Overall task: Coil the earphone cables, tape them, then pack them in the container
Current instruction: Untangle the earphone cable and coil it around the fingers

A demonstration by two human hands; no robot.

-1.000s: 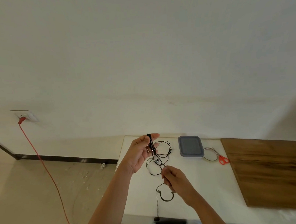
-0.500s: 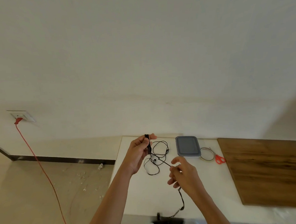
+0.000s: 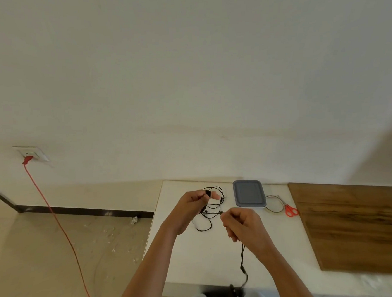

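Fingers point(image 3: 215, 195) first: on the left hand point(image 3: 192, 206) they're curled in with the thumb clamped on top, pinching a gathered bunch of the black earphone cable point(image 3: 208, 193). Loops spill out above and below that grip, hanging just over the white tabletop point(image 3: 192, 262). Over to the right hand point(image 3: 242, 225): thumb and forefinger are pressed together on a single strand that runs fairly straight across from the left hand's bundle. Its other fingers are tucked into the palm. Below that fist the loose tail drops toward the person's lap.

So where are we? By my read, mid-coil. A few turns are gathered, but a good run of cable hangs free, so the winding isn't finished. No tape on it that I can see. The clear tape roll point(image 3: 274, 205) lies flat beside the red scissors point(image 3: 290, 211), just right of the grey container point(image 3: 248, 192), which sits near the far edge with its lid on. Taping and packing are all to come, and that lid has to come off first.

Hard to call: how many loops are in the bundle, where the earbuds sit, and where the tail ends. It blurs out at the bottom edge.
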